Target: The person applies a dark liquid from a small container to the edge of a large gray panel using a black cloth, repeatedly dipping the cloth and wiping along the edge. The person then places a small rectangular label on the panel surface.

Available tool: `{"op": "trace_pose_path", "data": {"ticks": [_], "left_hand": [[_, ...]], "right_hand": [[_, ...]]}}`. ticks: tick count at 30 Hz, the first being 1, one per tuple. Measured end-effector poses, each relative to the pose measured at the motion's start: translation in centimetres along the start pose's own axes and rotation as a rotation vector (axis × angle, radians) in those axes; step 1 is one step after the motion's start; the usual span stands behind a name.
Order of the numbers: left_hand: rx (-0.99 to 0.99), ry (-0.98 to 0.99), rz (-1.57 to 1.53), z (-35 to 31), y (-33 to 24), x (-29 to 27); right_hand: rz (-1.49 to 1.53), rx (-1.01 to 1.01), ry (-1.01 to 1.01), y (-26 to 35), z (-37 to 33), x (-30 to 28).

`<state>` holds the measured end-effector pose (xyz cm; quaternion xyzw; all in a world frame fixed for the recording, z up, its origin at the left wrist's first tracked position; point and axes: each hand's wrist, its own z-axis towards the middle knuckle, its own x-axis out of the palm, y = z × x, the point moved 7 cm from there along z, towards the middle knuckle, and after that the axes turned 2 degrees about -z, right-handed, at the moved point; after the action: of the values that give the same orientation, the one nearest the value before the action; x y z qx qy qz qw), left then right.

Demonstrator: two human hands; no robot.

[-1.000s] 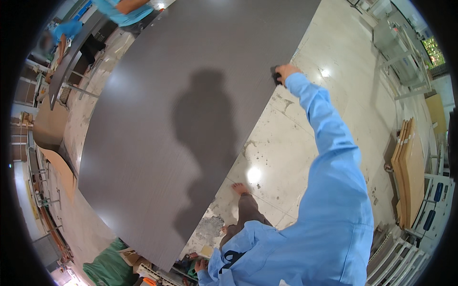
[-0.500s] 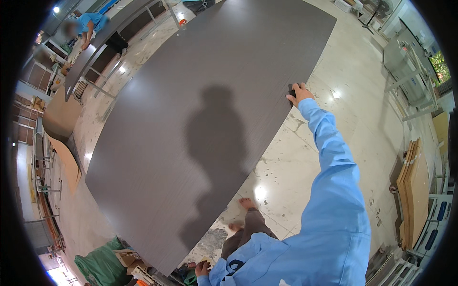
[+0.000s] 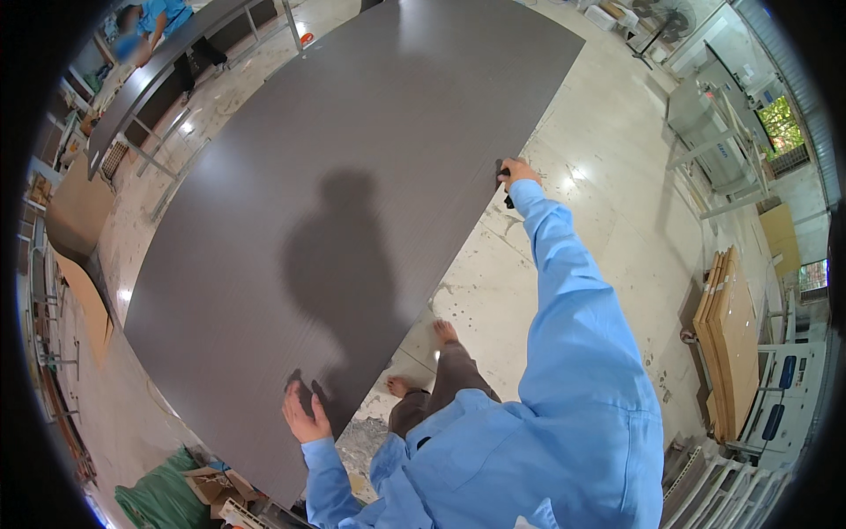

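A large dark grey panel (image 3: pixel 220 247) with a faint grain lies before me, my shadow across it. At its right edge my right hand (image 3: pixel 521 170) is closed round a small black tool (image 3: pixel 503 175). Part of this tool shows below the hand, beyond the edge; its exact kind is hidden by my fingers. My left hand (image 3: pixel 306 416) is at the near part of the panel, fingers spread and nothing in it. Its shadow falls just past the fingertips, and whether the palm touches the surface I cannot tell.
At far left a person in blue (image 3: pixel 159 22) leans over another dark panel (image 3: pixel 145 79) on a metal frame. Brown boards (image 3: pixel 730 344) lean at right, near a standing fan (image 3: pixel 665 26) farther back. A green sack (image 3: pixel 159 494) and cardboard box (image 3: pixel 216 485) lie at lower left.
My left hand has come up from beside the near edge to over the panel, fingers spread. The right hand stays at the panel's right edge with the black tool. The whole view has shifted.
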<state>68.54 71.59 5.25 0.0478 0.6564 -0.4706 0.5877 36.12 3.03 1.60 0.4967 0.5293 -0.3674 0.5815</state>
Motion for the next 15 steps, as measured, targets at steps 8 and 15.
{"op": "trace_pose_path", "data": {"ticks": [8, 15], "left_hand": [[-0.393, 0.318, 0.388, 1.8, 1.2, 5.6], [-0.46, 0.326, 0.41, 2.4, 0.5, 5.6]], "right_hand": [[-0.104, -0.125, 0.092, -0.8, 1.6, -2.0], [-0.068, -0.19, 0.089, -0.5, 2.5, -1.8]]}}
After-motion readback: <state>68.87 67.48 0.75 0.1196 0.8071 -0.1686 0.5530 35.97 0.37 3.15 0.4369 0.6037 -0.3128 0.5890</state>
